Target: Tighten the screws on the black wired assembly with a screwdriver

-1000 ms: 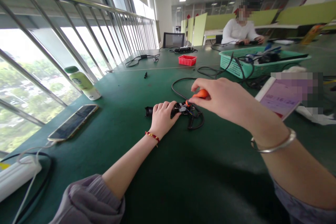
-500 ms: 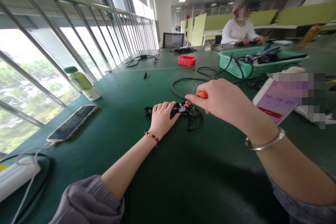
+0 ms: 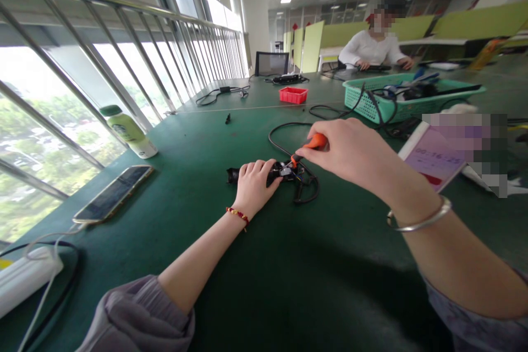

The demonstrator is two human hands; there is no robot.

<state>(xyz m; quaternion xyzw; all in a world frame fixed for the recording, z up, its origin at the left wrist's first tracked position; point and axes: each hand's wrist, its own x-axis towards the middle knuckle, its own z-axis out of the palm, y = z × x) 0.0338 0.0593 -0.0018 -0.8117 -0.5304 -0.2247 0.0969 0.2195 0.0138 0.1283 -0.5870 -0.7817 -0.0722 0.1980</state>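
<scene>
A black corded device [image 3: 233, 175], long and narrow, lies on the green table with thin wires and a metal part showing at its right end. My left hand [image 3: 256, 179] is closed over its middle and holds it against the tabletop. My right hand [image 3: 346, 151] grips an orange-and-black screwdriver [image 3: 317, 142] by the handle, fingers pinched around it. The screwdriver slants down to the left, its tip at the device's exposed part; exact contact is too small to tell. A black cable loops around the device's right end.
Beyond my hands are a small red tray [image 3: 293, 95] and a green basket [image 3: 367, 100] of tools and cables. A phone [image 3: 115, 193] and a bottle [image 3: 128, 131] are at left. A phone showing a timer [image 3: 433, 157] stands at right. A person [image 3: 373, 49] sits across.
My right hand has rolled slightly, so more of the orange screwdriver handle shows and it tilts differently. My left hand and the device stay put. The person across has shifted their arms.
</scene>
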